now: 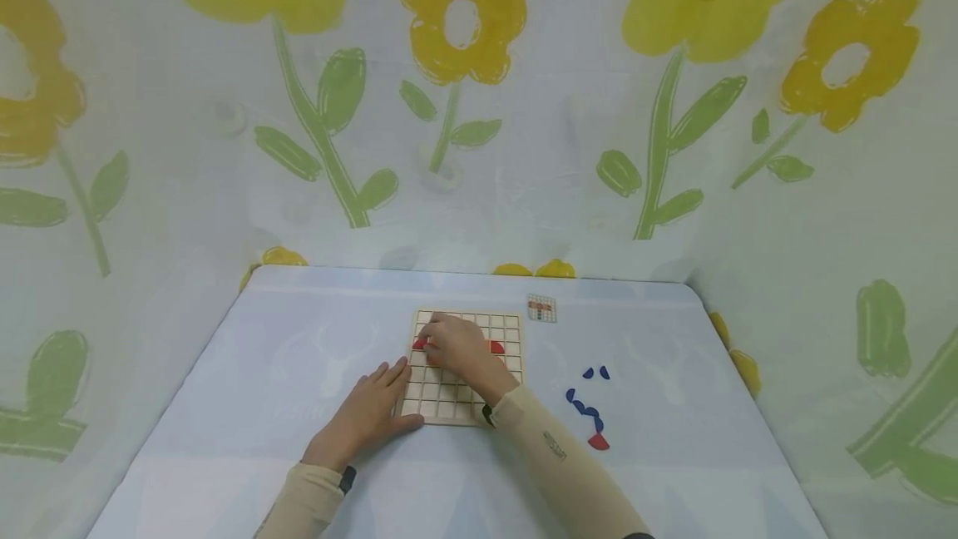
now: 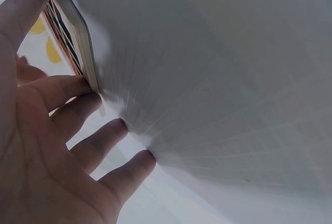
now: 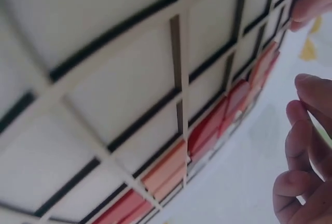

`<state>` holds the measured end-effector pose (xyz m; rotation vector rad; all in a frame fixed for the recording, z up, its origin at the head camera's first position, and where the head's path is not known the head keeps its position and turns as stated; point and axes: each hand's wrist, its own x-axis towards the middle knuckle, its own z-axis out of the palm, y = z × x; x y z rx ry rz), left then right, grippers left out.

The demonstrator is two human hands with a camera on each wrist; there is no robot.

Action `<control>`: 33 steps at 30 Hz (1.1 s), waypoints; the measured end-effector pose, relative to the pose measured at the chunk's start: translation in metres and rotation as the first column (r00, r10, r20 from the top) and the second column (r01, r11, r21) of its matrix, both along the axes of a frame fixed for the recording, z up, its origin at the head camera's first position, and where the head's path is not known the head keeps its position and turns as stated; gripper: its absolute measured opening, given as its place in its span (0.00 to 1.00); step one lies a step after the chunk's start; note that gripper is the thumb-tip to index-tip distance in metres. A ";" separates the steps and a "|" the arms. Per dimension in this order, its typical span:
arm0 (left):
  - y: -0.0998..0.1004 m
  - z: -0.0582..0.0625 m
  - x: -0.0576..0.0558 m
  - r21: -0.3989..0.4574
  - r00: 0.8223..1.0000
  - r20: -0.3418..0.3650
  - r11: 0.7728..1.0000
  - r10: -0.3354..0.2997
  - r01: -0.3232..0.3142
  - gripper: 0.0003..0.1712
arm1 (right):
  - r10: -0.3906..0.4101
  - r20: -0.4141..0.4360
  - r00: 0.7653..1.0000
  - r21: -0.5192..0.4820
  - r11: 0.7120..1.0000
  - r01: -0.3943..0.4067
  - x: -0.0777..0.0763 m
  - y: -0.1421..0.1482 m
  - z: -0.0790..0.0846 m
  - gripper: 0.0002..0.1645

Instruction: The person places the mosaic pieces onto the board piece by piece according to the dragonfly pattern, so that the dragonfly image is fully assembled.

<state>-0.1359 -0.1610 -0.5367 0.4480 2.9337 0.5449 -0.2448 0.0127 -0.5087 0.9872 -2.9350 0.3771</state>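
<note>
In the head view a wooden grid board point(image 1: 456, 411) lies on the table. My left hand point(image 1: 367, 412) rests at its left edge, fingers stretched along the side and thumb at the near corner. The left wrist view shows fingertips point(image 2: 83, 85) touching the board's side point(image 2: 85, 53). My right hand point(image 1: 456, 346) is over the board's upper left part, its fingertips beside a red piece point(image 1: 418, 345). Curled fingers and thumb point(image 3: 311, 89) come together in the right wrist view; I cannot tell whether they pinch a piece. A row of red and orange pieces point(image 3: 166, 168) sits in the grid.
Several dark blue pieces point(image 1: 588, 411) and a red quarter piece point(image 1: 598, 442) lie loose right of the board. A small pattern card point(image 1: 542, 309) lies beyond its upper right corner. Flowered cloth point(image 1: 509, 215) hangs behind the white table point(image 1: 224, 389).
</note>
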 end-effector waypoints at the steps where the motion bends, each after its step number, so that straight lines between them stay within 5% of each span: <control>1: 0.000 -0.001 0.000 0.000 1.000 -0.001 1.000 0.002 -0.002 0.53 | -0.003 0.001 1.000 -0.013 1.000 0.003 0.002 0.003 0.002 0.10; 10: 0.001 -0.001 -0.001 -0.003 1.000 0.020 1.000 0.023 -0.022 0.54 | 0.005 -0.100 0.995 -0.128 0.992 -0.018 0.032 0.046 0.006 0.13; 15: 0.003 -0.003 0.000 -0.010 0.999 0.028 0.999 0.034 -0.033 0.54 | -0.037 -0.030 0.999 -0.189 0.982 0.031 0.056 0.081 0.007 0.17; 19: 0.003 -0.005 0.000 -0.015 0.999 0.018 0.999 0.029 -0.029 0.54 | -0.053 0.008 0.999 -0.224 0.973 0.053 0.076 0.117 0.001 0.19; 33: 0.004 0.002 0.001 -0.001 0.999 0.030 1.000 0.027 -0.027 0.54 | -0.144 -0.123 0.982 -0.251 0.962 0.110 0.126 0.226 -0.029 0.22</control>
